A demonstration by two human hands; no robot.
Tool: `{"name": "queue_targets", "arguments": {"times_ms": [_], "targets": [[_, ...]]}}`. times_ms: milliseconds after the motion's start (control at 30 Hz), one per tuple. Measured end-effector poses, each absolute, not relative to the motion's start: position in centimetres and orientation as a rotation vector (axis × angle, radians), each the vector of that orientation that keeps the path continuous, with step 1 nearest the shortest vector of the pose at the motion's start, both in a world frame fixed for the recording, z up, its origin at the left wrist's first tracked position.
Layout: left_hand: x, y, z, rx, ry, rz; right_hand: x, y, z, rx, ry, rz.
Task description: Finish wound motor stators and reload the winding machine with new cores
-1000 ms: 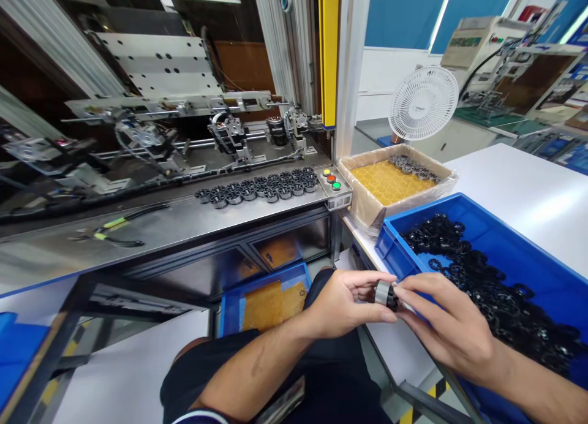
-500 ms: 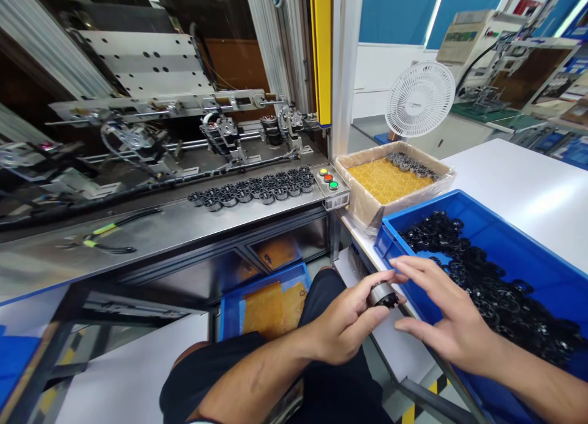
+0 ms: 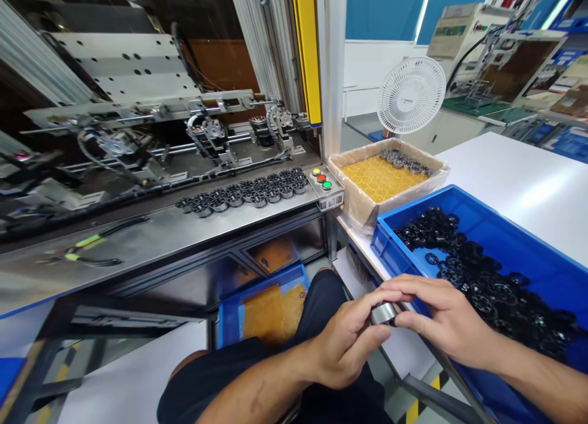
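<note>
Above my lap, my left hand [image 3: 351,335] grips a short silver metal ring [image 3: 383,314] between thumb and fingers. A black plastic part shows at the ring's right end, mostly covered by fingers. My right hand [image 3: 438,314] has closed on that end from the right, its thumb and fingertips pressing there. Right beside it stands a blue bin [image 3: 452,197] of loose black plastic parts [image 3: 478,283]. On the metal ledge ahead, several rows of black and silver ring pieces [image 3: 245,192] stand close together.
Green-handled pliers [image 3: 87,243] lie on the ledge at left. A button box [image 3: 324,188] ends the ledge, before a machine [image 3: 211,136]. A plastic-lined carton [image 3: 390,200] holds grey rings on yellow sheets. Behind it is a white fan [image 3: 411,96]. A blue tray [image 3: 229,314] sits low by my knee.
My right hand has moved left, from apart with fingers spread to closed on the ring's end. The ring remains in my left hand. The view has shifted slightly to the right.
</note>
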State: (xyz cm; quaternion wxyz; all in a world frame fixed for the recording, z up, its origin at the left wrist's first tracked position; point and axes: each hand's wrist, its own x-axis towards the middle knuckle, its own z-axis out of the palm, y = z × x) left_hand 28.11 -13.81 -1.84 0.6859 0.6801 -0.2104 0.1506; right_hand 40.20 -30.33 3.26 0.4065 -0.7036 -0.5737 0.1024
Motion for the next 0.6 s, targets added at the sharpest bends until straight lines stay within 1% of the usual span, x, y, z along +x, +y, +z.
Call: {"name": "queue_targets", "arguments": {"times_ms": [167,267,367,433,500,600], "targets": [[28.0,-14.6,-1.8,1.451,-0.438,0.322,39.8,-30.5,2.8,-1.792,-1.471,0.023],[27.6,-13.1,-1.7,1.608,-0.365,0.341,40.0,-30.8,2.1,-1.835,-1.536,-0.154],[27.3,-8.0,-1.3,2.047,-0.074,0.615,40.7,-31.2,1.5,-1.848,-1.599,-0.378],[27.1,-3.0,-1.0,2.33,0.311,0.858,41.2,-31.4,1.0,-1.843,-1.614,-0.447],[26.9,2.2,-0.9,2.465,0.608,0.939,41.7,-31.8,0.3,-1.83,-1.628,-0.45],[27.2,8.3,-1.1,2.508,0.783,0.948,42.4,-32.4,-1.1,-1.814,-1.656,-0.427]]}}
